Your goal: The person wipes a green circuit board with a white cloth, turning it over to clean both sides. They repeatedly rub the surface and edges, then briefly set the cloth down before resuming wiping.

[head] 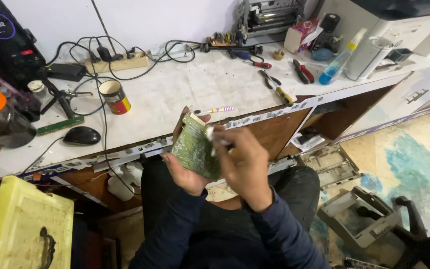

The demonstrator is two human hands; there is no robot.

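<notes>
A green circuit board (193, 147) is held upright over my lap, in front of the white workbench (185, 94). My left hand (182, 169) grips it from below and behind, thumb at its top edge. My right hand (242, 162) pinches a small white wad (210, 134), cloth or swab, against the board's upper right edge. Both arms wear dark blue sleeves.
On the bench lie a black mouse (81, 135), a tin can (115, 96), a power strip with cables (118, 62), a striped pen (220, 109), pliers (302, 70) and a blue spray bottle (339, 62). A yellow crate (23, 226) stands at left. Printer parts (359, 219) lie on the floor at right.
</notes>
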